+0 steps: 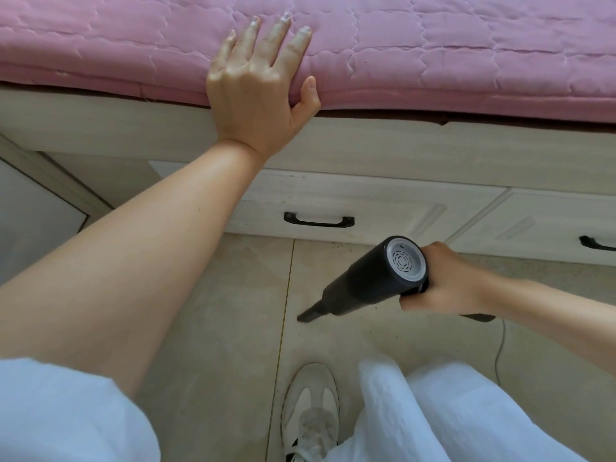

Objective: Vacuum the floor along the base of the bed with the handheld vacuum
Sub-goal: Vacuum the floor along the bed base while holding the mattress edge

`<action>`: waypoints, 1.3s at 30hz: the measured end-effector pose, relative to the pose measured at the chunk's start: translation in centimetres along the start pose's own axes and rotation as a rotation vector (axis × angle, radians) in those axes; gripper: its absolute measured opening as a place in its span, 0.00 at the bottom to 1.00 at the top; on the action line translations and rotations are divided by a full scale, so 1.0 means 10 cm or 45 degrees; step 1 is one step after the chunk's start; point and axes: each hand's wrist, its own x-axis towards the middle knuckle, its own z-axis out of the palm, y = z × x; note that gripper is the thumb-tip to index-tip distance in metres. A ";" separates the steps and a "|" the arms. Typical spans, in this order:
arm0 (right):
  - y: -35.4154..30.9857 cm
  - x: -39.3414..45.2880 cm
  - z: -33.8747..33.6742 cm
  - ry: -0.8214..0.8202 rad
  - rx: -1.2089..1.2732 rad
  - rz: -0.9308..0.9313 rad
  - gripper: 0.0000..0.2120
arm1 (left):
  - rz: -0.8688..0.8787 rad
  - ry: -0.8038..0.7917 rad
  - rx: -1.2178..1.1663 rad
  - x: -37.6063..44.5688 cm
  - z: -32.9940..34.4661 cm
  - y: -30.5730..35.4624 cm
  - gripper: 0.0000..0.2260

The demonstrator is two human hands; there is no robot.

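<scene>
Head view showed the right hand wrapped tight around the vacuum, nozzle on the floor near the bed; left hand flat on the mattress. Crumbs by the drawer, seemingly, could get missed.

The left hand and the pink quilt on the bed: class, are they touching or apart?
Touching. The head view shows the left hand lying flat on the pink quilt, fingers spread on top and thumb against its front edge, with no gap.

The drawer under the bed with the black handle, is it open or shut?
Shut: the drawer front lies level with the panels beside it, no gap showing, its black handle untouched.
</scene>
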 end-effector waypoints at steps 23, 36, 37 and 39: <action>0.30 -0.20 -0.26 0.168 -0.077 0.141 0.12 | -0.027 -0.079 -0.006 0.03 -0.06 0.07 0.23; 0.31 -0.31 -0.37 0.087 -0.118 0.153 0.13 | 0.081 -0.118 -0.052 0.16 -0.04 0.65 0.23; 0.33 -0.31 -0.37 0.110 -0.120 0.176 0.13 | 0.079 -0.099 -0.058 0.16 -0.02 0.69 0.23; 0.36 -0.33 -0.38 0.122 -0.128 0.197 0.14 | 0.073 -0.048 -0.063 0.14 0.00 0.71 0.22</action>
